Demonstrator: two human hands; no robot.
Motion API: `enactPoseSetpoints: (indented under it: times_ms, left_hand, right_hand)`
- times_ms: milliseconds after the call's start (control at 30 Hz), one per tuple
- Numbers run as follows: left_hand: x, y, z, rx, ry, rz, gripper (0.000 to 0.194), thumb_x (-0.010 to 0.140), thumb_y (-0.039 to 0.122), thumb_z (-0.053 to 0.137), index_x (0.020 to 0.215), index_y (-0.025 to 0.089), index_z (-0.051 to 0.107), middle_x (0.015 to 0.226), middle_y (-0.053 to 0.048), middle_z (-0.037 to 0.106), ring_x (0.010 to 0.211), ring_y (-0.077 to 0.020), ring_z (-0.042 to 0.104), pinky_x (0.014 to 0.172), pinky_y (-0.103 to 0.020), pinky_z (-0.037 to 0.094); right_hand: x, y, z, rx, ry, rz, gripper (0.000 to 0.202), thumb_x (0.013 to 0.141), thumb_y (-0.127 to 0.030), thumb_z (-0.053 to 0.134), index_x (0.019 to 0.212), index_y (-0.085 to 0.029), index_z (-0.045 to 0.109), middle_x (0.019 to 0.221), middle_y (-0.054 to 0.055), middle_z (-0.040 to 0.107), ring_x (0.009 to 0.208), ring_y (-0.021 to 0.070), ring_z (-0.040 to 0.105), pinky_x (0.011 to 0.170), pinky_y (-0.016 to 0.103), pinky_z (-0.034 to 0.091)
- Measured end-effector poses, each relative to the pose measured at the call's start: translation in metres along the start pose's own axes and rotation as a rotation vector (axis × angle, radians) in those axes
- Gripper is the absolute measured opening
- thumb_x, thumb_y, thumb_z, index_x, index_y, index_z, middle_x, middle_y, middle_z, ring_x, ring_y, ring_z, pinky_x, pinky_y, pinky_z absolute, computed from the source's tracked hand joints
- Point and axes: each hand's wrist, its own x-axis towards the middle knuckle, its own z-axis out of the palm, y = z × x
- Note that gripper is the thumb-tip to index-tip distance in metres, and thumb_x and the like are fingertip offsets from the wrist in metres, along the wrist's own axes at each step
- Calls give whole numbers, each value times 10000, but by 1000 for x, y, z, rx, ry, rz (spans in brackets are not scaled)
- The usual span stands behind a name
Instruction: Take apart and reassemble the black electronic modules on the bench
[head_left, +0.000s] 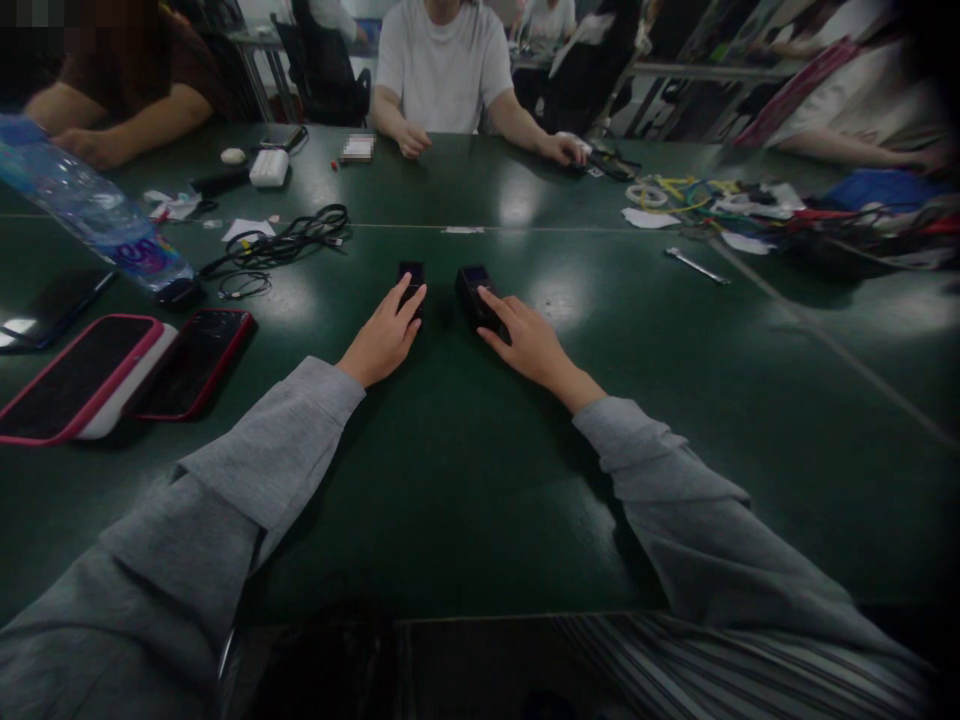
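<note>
Two small black box-shaped devices with dark screens on top stand side by side on the green table (465,450), a narrow gap between them. My left hand (382,335) has its fingers over the left black device (412,270), gripping it from above. On the right black device (472,277), my right hand (529,340) rests with fingertips on the top and the near side, holding it. The hands cover the lower part of both devices. I cannot make out exactly what they are.
To the left lie phones in red cases (199,365), a tilted plastic bottle (97,215) and a black cable (300,235). A wrench (697,266) and tangled coloured cables (697,195) are on the right. A person in a white shirt (442,65) sits opposite, others nearby.
</note>
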Motion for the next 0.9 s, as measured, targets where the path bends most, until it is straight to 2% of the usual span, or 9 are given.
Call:
enactPoseSetpoints:
  times_ms: [433, 733, 900]
  left_hand:
    - [0, 2, 1, 51, 9, -12, 543, 1041, 265, 397, 1566, 176, 293, 1664, -174, 236, 1525, -320, 303, 1218, -528, 347]
    - [6, 6, 2, 60, -16, 15, 542, 1042, 256, 386, 1565, 143, 296, 1662, -198, 235, 1531, -321, 288, 1226, -529, 331]
    - [7, 5, 2, 68, 0, 3, 576, 1032, 307, 438, 1564, 140, 295, 1668, -210, 205, 1541, -341, 255, 1236, -537, 301]
  right_hand:
    - [0, 0, -1, 3, -17, 15, 651, 1008, -414, 458, 1605, -253, 251, 1256, 140, 563, 1070, 316, 578, 918, 510, 515]
    - [8, -31, 8, -40, 55, 99, 581, 1024, -410, 424, 1571, -246, 323, 1217, 150, 585, 1105, 342, 573, 928, 538, 522]
    - [16, -37, 17, -48, 80, 139, 600, 1006, -444, 463, 1543, -198, 353, 1232, 177, 565, 1117, 365, 565, 931, 559, 523]
